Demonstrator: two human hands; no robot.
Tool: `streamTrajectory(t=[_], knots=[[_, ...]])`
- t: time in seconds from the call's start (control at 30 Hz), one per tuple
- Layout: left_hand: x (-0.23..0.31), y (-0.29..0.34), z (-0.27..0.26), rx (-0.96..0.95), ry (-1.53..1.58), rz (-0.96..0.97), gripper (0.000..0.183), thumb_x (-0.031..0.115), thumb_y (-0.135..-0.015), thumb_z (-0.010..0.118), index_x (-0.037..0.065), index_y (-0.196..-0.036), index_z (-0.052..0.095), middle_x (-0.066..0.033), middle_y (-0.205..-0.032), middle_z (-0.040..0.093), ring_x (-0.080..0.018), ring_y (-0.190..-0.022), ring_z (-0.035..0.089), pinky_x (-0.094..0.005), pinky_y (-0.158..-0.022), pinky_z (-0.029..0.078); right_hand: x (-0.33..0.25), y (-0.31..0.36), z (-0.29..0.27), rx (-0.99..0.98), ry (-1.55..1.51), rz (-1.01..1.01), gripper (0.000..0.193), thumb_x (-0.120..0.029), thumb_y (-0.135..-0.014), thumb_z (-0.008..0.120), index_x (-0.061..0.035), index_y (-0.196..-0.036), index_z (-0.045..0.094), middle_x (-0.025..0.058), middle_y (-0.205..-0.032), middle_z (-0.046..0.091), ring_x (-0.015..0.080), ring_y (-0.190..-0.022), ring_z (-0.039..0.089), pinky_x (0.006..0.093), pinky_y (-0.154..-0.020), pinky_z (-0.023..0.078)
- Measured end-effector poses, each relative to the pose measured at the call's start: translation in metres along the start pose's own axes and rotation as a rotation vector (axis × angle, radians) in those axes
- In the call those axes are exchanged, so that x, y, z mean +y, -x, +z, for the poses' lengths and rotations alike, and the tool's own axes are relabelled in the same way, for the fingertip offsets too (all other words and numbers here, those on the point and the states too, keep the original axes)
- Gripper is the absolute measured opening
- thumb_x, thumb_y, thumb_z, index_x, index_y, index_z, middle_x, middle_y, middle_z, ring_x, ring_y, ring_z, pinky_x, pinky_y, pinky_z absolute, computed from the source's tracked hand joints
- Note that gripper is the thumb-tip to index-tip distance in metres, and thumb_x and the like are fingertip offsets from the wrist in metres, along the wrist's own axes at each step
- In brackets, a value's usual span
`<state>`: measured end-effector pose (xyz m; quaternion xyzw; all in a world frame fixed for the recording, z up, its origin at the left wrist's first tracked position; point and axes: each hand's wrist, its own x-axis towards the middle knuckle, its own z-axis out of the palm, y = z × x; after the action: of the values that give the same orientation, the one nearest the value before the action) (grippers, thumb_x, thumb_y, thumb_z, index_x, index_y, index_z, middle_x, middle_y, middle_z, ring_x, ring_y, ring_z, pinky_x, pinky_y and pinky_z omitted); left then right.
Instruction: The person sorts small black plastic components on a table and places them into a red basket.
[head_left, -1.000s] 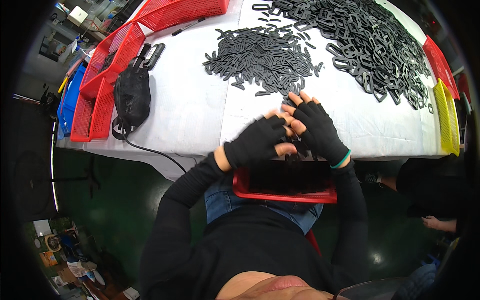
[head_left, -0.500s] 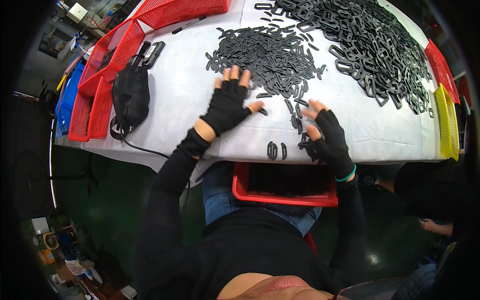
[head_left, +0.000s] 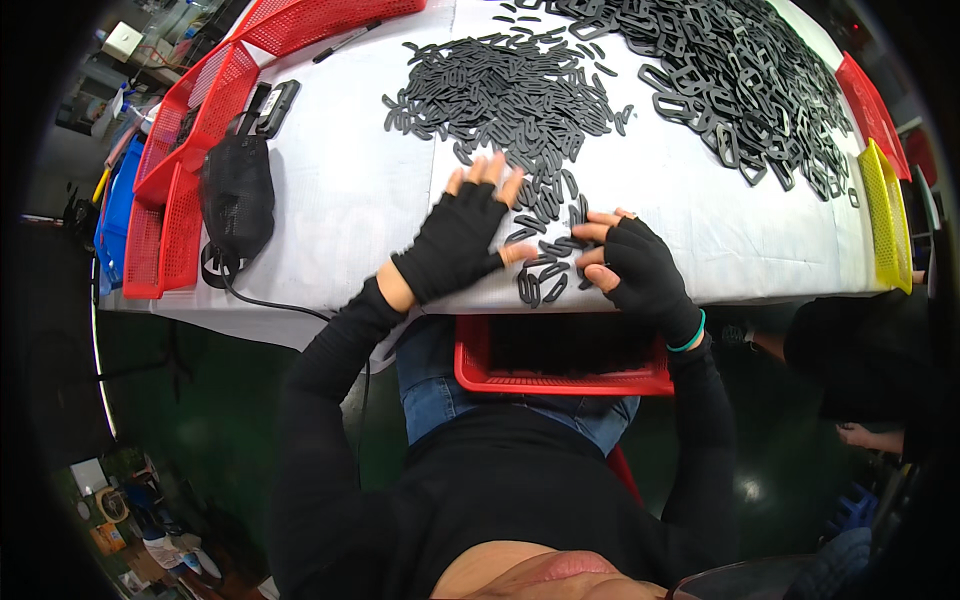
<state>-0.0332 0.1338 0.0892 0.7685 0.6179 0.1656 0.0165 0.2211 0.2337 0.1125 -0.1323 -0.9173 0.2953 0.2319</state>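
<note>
Both my hands wear black fingerless gloves. My left hand [head_left: 455, 238] lies palm down with its fingers spread, fingertips at the near edge of a heap of small slim black plastic loops [head_left: 495, 90]. A trail of loose black loops [head_left: 543, 205] runs from that heap toward the table's front edge, between my two hands. My right hand [head_left: 642, 265] is just right of this trail. Its fingers are apart and bent slightly over the nearest loops, and no piece shows held in them. Its palm side is hidden.
A large heap of bigger black rectangular buckles [head_left: 725, 80] covers the far right. A red basket [head_left: 465, 370] with dark contents sits on my lap under the table edge. Red baskets [head_left: 165, 225] and a black pouch [head_left: 238, 195] stand left. A yellow basket [head_left: 885, 215] stands right.
My left hand has drawn nearer, and more loops now lie between my hands. My right hand has moved slightly left and up. The whole view has shifted a little.
</note>
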Motion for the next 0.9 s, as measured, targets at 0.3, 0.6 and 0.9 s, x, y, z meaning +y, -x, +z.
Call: streamTrajectory(t=[0.3,0.6,0.9], knots=[[0.074,0.019,-0.005,-0.181,0.194,0.273,0.098,0.069,-0.077,0.055,0.002,-0.145,0.03,-0.0297,-0.146,0.027,-0.0435,-0.137,0.027,-0.0537,-0.111,0.021,-0.006,-0.01,0.009,0.215,0.127,0.057,0.027,-0.02,-0.087,0.06,-0.0038,-0.108,0.064,0.0169,-0.117,0.06,0.0345,-0.109,0.055,0.0428,-0.097,0.039],[-0.021,-0.057,0.004,0.221,-0.093,-0.111,0.074,0.053,-0.088,0.056,0.004,-0.14,0.035,-0.0261,-0.145,0.031,-0.0442,-0.136,0.027,-0.0518,-0.111,0.019,0.065,-0.055,0.007,0.336,0.413,0.19,0.056,-0.039,-0.088,0.061,-0.0061,-0.131,0.049,0.0247,-0.13,0.05,0.0373,-0.123,0.046,0.0438,-0.102,0.036],[0.01,-0.047,0.016,0.046,0.026,0.157,0.078,0.056,-0.088,0.053,0.005,-0.144,0.031,-0.0232,-0.147,0.029,-0.0408,-0.139,0.024,-0.0528,-0.113,0.016,0.078,-0.064,0.012,0.141,0.519,0.055,0.047,-0.038,-0.091,0.055,-0.0202,-0.134,0.05,0.0214,-0.138,0.046,0.0406,-0.129,0.04,0.048,-0.108,0.029]])
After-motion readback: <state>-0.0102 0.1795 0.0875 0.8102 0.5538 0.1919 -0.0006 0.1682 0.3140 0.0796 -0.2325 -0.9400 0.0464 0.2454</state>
